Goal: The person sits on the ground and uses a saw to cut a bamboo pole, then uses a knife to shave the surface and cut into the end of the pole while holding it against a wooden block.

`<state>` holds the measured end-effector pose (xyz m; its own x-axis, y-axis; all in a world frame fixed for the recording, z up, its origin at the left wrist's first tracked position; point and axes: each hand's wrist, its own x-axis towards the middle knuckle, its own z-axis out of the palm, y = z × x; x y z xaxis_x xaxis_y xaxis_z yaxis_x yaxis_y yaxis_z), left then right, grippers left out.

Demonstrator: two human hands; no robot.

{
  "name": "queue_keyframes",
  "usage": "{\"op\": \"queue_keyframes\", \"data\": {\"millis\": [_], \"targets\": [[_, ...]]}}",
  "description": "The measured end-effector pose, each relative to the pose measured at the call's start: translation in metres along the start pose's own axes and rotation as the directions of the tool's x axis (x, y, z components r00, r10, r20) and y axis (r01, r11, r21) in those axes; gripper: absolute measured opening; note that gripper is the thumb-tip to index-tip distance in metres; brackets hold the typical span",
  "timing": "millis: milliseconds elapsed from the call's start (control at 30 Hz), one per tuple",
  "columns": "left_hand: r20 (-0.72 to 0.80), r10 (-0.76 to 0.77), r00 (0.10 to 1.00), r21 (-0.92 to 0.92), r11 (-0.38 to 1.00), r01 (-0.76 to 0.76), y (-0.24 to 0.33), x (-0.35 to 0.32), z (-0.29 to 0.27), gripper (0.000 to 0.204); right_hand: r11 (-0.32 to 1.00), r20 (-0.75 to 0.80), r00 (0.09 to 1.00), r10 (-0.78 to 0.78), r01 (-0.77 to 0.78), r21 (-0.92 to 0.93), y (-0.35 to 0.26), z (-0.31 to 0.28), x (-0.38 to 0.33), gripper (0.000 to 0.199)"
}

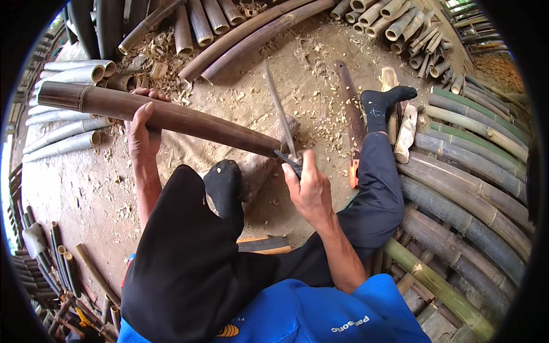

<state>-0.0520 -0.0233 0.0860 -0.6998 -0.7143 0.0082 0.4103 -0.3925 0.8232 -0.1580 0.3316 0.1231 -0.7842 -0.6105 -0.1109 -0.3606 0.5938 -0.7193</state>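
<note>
A thick brown bamboo tube (189,122) slants across in front of me, its far-left end higher than its right end. My left hand (144,123) is wrapped round it from below, thumb on the near side. My right hand (310,186) grips the dark handle of a long knife (278,106), whose thin blade points up and away. The knife's base is close to the tube's right end; I cannot tell whether they touch. Under that end lies a stone-like block (257,168), partly hidden by the tube and my sock-covered foot (225,186).
Cut bamboo tubes (74,74) lie stacked at the left, with another pile (394,23) at the far right. Long bamboo poles (469,177) form a platform on the right. A saw with an orange handle (354,171) lies beside my outstretched leg (374,188). Wood chips (251,97) litter the ground.
</note>
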Motion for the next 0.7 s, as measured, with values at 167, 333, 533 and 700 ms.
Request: {"op": "queue_keyframes", "data": {"millis": [167,333,533,700], "targets": [[-0.040,0.003,0.999,0.090,0.996,0.001,-0.006,-0.002,0.012,0.059,0.940,0.105,0.966,0.237,-0.200,-0.278,0.058,0.038,0.008,0.031],[-0.407,0.048,0.912,-0.029,0.997,-0.066,-0.008,0.008,-0.002,0.059,0.935,0.114,0.947,0.299,-0.267,-0.233,0.045,0.021,0.001,0.032],[-0.392,0.129,0.911,0.129,0.988,-0.085,-0.007,0.005,0.011,0.038,0.982,-0.179,0.970,-0.167,0.179,0.058,-0.015,-0.013,-0.004,0.029],[-0.238,0.130,0.963,0.072,0.991,-0.116,-0.011,0.003,0.023,0.042,0.946,0.126,0.966,0.227,-0.188,-0.265,0.064,0.034,-0.002,0.030]]}}
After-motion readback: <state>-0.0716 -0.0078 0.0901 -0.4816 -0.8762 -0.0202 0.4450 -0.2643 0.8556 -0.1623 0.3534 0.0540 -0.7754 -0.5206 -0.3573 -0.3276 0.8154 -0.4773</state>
